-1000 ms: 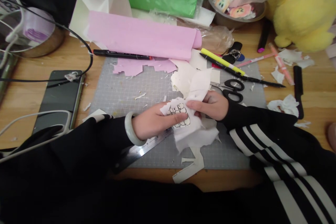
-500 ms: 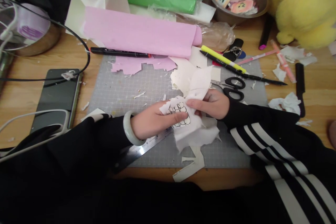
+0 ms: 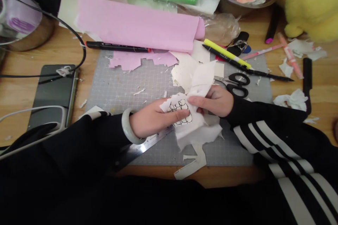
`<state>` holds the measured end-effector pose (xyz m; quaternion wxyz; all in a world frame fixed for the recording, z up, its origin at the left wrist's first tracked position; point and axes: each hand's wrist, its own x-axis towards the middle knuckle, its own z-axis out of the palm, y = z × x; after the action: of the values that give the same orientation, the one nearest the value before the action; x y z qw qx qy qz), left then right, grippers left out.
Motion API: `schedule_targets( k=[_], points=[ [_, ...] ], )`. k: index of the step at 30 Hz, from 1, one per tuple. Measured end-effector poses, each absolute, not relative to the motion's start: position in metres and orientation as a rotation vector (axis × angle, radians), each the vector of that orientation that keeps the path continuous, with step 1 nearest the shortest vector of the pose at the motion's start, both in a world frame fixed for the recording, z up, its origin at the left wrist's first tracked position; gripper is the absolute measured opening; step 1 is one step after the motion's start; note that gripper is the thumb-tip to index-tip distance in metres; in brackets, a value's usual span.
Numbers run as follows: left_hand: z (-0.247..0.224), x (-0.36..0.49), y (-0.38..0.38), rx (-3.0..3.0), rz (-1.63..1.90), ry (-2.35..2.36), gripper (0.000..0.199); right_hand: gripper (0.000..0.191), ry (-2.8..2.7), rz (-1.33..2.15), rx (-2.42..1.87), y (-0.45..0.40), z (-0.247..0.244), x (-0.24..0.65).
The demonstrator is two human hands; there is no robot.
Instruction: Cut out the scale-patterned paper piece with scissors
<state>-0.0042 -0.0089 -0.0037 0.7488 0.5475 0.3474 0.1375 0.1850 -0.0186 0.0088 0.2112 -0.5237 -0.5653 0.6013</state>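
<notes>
Between my two hands is a torn sheet of thin white paper [image 3: 190, 128], creased and ragged at its edges. A small patch with a black line drawing of rounded shapes [image 3: 180, 116] shows on it under my left thumb. My left hand [image 3: 153, 117], with a pale bangle at the wrist, pinches the paper from the left. My right hand [image 3: 215, 101] grips its upper right part between thumb and fingers. Whether the drawing is a separate piece or on the sheet itself, I cannot tell. Cut cream paper scraps [image 3: 183, 70] lie just beyond.
A grey cutting mat [image 3: 118, 84] lies beneath, with a metal ruler [image 3: 148, 144] near my left wrist. Black-handled scissors [image 3: 237, 84], pens [image 3: 227, 54] and crumpled tissue [image 3: 292, 100] are at right. Pink paper [image 3: 139, 24] lies behind; a phone [image 3: 54, 95] and cables are left.
Both hands keep their hold on the white paper with almost no movement. The camera view has shifted slightly, so the far objects sit a little higher.
</notes>
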Motion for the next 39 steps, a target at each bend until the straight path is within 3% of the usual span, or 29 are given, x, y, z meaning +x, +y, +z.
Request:
schedule_targets(
  k=[39],
  points=[
    [-0.0016, -0.0023, -0.0090, 1.166, 0.322, 0.732, 0.022, 0.030, -1.478, 1.706, -1.489, -0.0204, 0.0108, 0.1836]
  ],
)
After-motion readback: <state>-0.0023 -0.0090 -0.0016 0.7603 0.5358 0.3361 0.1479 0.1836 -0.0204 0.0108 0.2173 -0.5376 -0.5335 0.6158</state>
